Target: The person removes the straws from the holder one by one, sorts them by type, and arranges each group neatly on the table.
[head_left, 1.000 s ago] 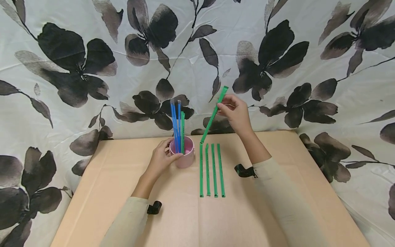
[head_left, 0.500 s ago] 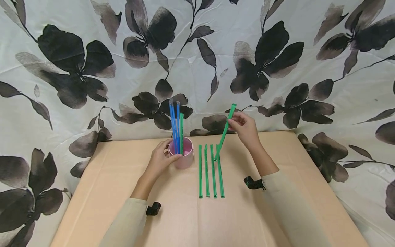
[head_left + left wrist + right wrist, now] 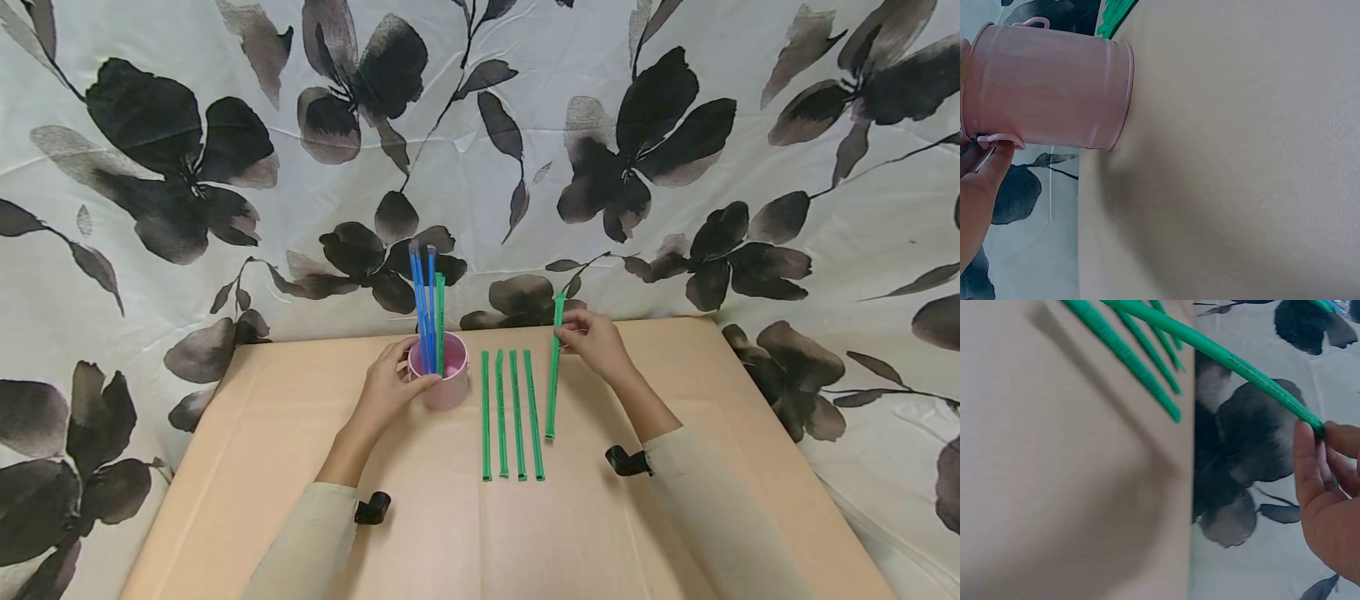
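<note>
The left hand [image 3: 392, 386] grips the pink cup [image 3: 447, 390] by its handle side; in the left wrist view a finger touches the handle [image 3: 1002, 139] of the cup [image 3: 1047, 87]. Blue sticks [image 3: 421, 308] and green ones [image 3: 440, 321] stand in the cup. Between thumb and fingertips, the right hand [image 3: 595, 340] pinches a green stick [image 3: 555, 367] near its upper end. This stick is held nearly upright, right of several green sticks [image 3: 517, 417] lying side by side. The right wrist view shows the hand [image 3: 1333, 494] pinching the stick [image 3: 1241, 367] above the table.
A light tan table [image 3: 300, 417] lies under everything, with its far edge against a white cloth [image 3: 465, 183] printed with dark flowers. Small black devices [image 3: 372, 508] are at both wrists.
The right hand has moved right and down with its green stick, from above the leftmost lying stick to beyond the rightmost. The left hand keeps its hold on the cup.
</note>
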Motion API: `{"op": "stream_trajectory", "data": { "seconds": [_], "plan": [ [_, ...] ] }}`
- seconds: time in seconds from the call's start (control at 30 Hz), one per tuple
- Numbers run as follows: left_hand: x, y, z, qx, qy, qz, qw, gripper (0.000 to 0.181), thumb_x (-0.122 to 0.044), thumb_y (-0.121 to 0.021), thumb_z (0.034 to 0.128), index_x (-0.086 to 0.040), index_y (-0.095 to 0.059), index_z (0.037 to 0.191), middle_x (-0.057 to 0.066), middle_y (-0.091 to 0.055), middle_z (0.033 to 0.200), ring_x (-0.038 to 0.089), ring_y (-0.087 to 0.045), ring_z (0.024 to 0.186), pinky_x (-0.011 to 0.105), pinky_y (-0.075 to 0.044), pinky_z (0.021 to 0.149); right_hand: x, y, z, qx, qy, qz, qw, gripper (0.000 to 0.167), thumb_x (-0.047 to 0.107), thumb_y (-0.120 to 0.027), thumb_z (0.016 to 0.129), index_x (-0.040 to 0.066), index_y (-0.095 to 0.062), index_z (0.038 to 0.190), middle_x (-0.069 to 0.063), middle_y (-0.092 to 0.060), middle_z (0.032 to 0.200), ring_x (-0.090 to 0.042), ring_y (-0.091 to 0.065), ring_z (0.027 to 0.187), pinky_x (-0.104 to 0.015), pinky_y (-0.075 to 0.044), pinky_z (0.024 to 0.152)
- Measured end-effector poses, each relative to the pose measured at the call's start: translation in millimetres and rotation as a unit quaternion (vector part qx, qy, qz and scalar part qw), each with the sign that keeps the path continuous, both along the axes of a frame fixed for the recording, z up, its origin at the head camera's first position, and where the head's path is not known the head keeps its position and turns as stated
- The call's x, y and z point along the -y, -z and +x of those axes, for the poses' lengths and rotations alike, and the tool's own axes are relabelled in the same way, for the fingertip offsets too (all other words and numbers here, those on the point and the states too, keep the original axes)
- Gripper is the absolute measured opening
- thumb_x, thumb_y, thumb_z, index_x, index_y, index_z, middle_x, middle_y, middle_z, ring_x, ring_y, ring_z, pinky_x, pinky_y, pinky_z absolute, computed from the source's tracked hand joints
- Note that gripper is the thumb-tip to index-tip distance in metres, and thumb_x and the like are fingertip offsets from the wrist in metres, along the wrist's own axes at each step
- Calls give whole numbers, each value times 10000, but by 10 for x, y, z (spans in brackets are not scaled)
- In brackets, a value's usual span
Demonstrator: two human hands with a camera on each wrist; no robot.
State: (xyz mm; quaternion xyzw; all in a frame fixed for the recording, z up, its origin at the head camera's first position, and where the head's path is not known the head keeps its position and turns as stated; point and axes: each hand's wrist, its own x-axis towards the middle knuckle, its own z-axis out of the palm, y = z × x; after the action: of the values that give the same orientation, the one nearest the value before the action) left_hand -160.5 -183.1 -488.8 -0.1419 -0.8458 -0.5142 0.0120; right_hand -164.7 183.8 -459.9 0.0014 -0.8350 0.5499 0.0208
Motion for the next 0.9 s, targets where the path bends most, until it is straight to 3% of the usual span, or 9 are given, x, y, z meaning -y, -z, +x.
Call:
{"op": "stream_trajectory", "data": {
  "seconds": [0.2,0.4,0.7,0.9],
  "plan": [
    [-1,-19,10,9,-17,25,10000,799,-228,-907,805,-35,-517,1475,197,-569,1414,383,-576,1324,462,-554,1075,-14,215,-8,700,-180,316,9969,282,75,-679,989,-73,-657,1228,-158,-699,990,-202,-723,801,-429,-679,789],
    [3,-22,4,56,-25,1,10000,814,-244,-906,807,-39,-508,1486,201,-560,1430,387,-566,1333,469,-550,1080,-9,364,7,1114,-439,694,9904,296,89,-679,991,-96,-670,1222,-130,-738,911,-200,-715,715,-332,-639,692],
    [8,-29,4,-5,-14,-40,10000,804,-230,-904,809,-42,-510,1484,197,-559,1432,380,-560,1342,459,-549,1081,83,552,28,1657,-20,619,9842,246,100,-721,961,-64,-669,1138,-93,-720,879,-93,-667,626,-220,-610,602],
    [5,-16,9,78,-23,-39,10000,812,-246,-902,812,-44,-505,1490,191,-557,1434,375,-564,1343,443,-545,1086,151,621,75,1669,75,903,9818,171,97,-733,948,-35,-670,1037,-75,-648,840,-96,-643,603,-209,-602,575]
  ]
}}
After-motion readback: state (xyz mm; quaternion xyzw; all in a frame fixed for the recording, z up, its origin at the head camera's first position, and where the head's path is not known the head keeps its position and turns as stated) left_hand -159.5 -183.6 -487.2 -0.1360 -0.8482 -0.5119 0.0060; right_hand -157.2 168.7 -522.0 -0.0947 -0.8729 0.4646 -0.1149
